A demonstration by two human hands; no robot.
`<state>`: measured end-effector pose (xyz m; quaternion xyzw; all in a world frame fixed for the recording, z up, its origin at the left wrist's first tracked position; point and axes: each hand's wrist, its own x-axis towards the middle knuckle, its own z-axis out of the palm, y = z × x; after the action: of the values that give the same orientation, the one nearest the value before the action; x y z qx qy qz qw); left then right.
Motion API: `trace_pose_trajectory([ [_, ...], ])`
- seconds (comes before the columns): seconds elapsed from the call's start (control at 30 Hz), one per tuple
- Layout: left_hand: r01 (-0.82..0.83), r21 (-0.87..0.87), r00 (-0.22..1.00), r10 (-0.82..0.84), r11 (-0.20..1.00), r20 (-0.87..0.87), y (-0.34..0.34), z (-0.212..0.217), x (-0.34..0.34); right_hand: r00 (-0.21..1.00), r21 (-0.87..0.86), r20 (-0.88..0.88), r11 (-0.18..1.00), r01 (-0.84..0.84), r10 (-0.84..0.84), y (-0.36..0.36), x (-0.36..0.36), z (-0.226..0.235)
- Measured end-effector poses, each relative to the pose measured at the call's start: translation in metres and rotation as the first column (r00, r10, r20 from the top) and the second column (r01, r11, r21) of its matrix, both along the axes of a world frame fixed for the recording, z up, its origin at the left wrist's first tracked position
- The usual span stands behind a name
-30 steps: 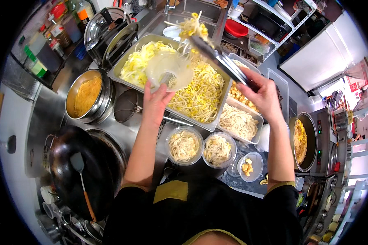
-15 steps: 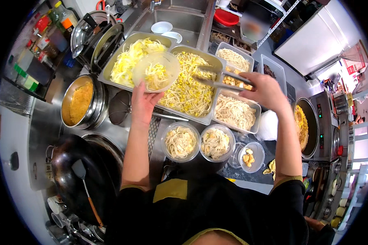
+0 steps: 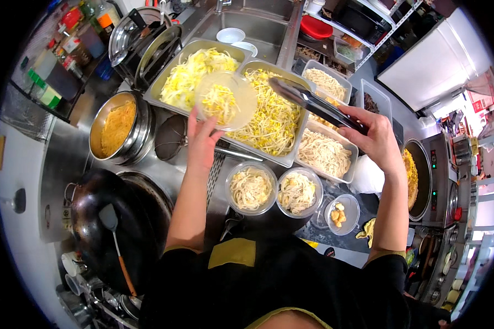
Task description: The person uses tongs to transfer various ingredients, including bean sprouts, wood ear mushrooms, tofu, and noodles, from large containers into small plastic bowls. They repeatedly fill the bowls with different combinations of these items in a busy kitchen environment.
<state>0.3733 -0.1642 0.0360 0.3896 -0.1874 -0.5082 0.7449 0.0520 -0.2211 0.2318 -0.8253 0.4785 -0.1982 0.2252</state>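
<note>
Tongs (image 3: 313,102) now lowered in right hand (image 3: 376,140); left hand's (image 3: 203,142) grip around clear bowl (image 3: 226,101).

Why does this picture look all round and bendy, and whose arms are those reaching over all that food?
The picture comes from a small camera worn on a person's head, looking down. Its lens sees very wide, so straight edges bend near the rim. The arms are that person's own, coming in from the bottom.

The left hand holds up a clear round container with bean sprouts in it. The right hand grips dark tongs, held over the trays.

Below them is a kitchen counter. A metal tray of bean sprouts sits beside a metal tray of shredded cabbage. Nearer the person are two clear tubs of noodles and a small tub with yellowish pieces. On the left sit a pot of orange-yellow sauce and a black wok with a spatula in it.
</note>
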Motion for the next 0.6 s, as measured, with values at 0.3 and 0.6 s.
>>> trace_pose_trajectory([
  [0.3, 0.222, -0.026, 0.974, -0.223, 0.975, -0.041, -0.022, 0.002, -0.050, 0.986, 0.434, 0.158, 0.900, -0.028, -0.045, -0.026, -0.032, 0.002],
  [0.6, 0.202, 0.053, 0.979, -0.203, 0.978, 0.013, -0.029, 0.027, -0.078, 0.954, 0.199, -0.039, 0.933, 0.300, -0.299, -0.077, -0.240, 0.034],
])
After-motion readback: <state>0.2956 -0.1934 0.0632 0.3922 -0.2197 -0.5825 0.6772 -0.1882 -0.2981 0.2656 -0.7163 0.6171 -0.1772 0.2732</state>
